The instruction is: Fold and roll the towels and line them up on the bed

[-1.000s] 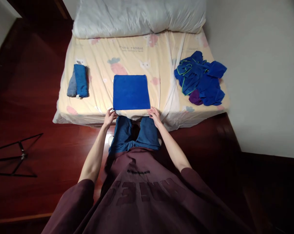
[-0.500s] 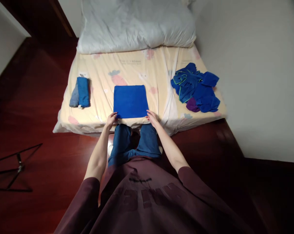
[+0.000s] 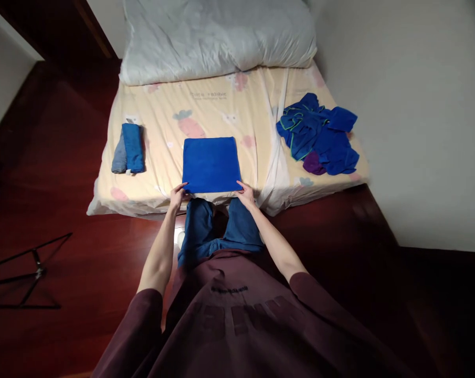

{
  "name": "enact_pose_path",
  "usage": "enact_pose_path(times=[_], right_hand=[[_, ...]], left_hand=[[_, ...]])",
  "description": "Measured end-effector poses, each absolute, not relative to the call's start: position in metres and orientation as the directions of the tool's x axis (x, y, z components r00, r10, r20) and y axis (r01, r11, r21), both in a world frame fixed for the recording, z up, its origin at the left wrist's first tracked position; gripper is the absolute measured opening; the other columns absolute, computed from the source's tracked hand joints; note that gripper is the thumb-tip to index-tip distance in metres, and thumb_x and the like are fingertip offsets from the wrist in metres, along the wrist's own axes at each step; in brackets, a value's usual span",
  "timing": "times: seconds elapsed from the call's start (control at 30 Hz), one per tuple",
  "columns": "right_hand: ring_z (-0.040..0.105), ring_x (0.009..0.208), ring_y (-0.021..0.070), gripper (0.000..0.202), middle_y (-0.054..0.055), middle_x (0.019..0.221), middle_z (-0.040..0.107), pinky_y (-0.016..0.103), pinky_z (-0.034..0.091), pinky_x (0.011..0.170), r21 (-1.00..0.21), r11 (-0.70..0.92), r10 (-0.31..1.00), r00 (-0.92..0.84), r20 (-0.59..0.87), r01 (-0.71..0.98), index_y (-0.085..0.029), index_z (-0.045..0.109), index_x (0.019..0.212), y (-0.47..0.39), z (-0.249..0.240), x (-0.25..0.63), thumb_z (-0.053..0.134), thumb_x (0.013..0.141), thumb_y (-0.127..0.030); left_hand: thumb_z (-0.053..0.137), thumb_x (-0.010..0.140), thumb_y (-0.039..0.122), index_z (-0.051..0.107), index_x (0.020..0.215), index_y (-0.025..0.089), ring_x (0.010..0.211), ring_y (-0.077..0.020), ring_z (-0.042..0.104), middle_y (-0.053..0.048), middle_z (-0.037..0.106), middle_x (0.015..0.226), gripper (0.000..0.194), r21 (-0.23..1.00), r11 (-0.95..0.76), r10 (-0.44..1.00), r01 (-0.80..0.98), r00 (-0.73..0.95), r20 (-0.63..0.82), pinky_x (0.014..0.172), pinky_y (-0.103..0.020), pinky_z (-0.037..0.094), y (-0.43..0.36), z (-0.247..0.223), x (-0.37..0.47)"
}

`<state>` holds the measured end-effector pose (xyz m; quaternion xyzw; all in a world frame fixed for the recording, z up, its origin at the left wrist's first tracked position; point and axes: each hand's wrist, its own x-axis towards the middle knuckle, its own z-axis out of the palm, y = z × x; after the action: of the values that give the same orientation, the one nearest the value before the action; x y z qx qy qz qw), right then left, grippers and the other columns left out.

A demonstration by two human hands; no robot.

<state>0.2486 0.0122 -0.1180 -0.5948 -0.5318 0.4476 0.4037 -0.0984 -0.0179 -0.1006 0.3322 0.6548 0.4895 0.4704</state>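
Observation:
A blue cloth [image 3: 211, 164] lies flat as a near-square on the bed's patterned sheet [image 3: 158, 113], close to the front edge. My left hand [image 3: 178, 196] pinches its near left corner, and my right hand [image 3: 245, 195] pinches its near right corner. To the left, a rolled blue cloth [image 3: 134, 148] rests beside a rolled greyish-blue cloth [image 3: 119, 157]. On the right side of the bed sits a crumpled pile of blue cloths [image 3: 319, 134], some with green edging, with a purple cloth [image 3: 314, 163] at its front.
A thick pale quilt [image 3: 217, 39] covers the back of the bed. Black stand legs [image 3: 38, 270] are on the dark red floor [image 3: 91, 268] at the left. A plain wall [image 3: 410, 126] borders the right side.
The view has shifted slightly. Both hands are now closed on the cloth's near corners, where the right hand's fingers were more spread before. The cloth lies nearly unchanged.

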Motion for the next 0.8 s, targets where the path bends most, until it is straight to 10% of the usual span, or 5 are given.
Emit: enact_pose_path(times=[0.2,0.47,0.8], right_hand=[[0.067,0.112,0.0230,0.058,0.008,0.125,0.069,0.039,0.056,0.108,-0.886,0.061,0.998,-0.059,0.038,0.460,-0.024,0.078,0.126,0.017,-0.111,0.259,0.061,0.074,-0.005],[0.065,0.098,0.0233,0.046,0.008,0.101,0.070,0.039,0.057,0.101,-0.865,0.035,0.999,0.006,0.044,0.500,-0.022,0.083,0.107,0.025,-0.111,0.261,0.055,0.076,-0.003],[0.067,0.106,0.0236,0.059,0.008,0.138,0.069,0.041,0.059,0.095,-0.918,0.058,0.998,-0.048,0.043,0.392,-0.021,0.082,0.112,0.042,-0.110,0.260,0.052,0.064,-0.003]], left_hand=[[0.063,0.055,0.017,0.074,0.117,0.014,0.104,-0.0283,0.072,-0.013,0.075,0.114,0.063,0.975,0.129,0.972,0.180,-0.216,-0.089,0.096,-0.041,0.060,-0.017,-0.099,-0.107],[0.066,0.070,0.024,0.077,0.117,0.017,0.098,-0.0277,0.071,-0.010,0.076,0.102,0.049,0.910,0.095,0.980,0.404,-0.198,-0.015,0.097,-0.041,0.057,-0.018,-0.095,-0.108],[0.069,0.062,0.014,0.080,0.091,0.021,0.130,-0.0355,0.052,-0.012,0.066,0.134,0.031,0.805,-0.065,0.980,0.589,-0.113,0.162,0.118,-0.053,0.039,-0.004,-0.089,-0.107]])
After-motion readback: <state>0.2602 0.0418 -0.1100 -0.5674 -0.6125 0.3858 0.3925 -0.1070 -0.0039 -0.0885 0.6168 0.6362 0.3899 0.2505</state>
